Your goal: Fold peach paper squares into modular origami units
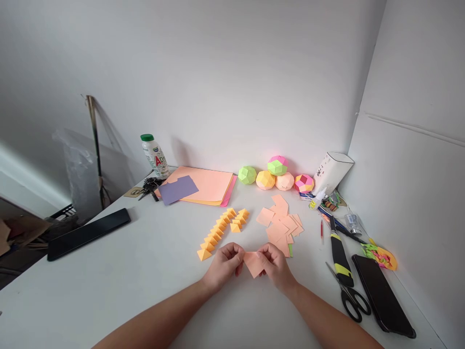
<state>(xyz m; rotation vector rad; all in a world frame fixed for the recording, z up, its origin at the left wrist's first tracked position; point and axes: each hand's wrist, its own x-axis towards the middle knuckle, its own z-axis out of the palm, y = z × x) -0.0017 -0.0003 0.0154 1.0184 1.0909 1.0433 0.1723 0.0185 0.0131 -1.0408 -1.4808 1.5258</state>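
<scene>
My left hand and my right hand pinch a small peach paper square between their fingertips, just above the white table. The paper hangs with one corner pointing down. Behind my right hand lies a loose pile of peach paper squares. Behind my left hand a row of folded orange paper pieces runs diagonally, with a few more folded pieces beside it.
Several paper balls sit by the wall. A stack of coloured sheets, a bottle and keys stand at the back left. Scissors, a cutter, a phone and a glue bottle lie on the right; a dark flat device on the left.
</scene>
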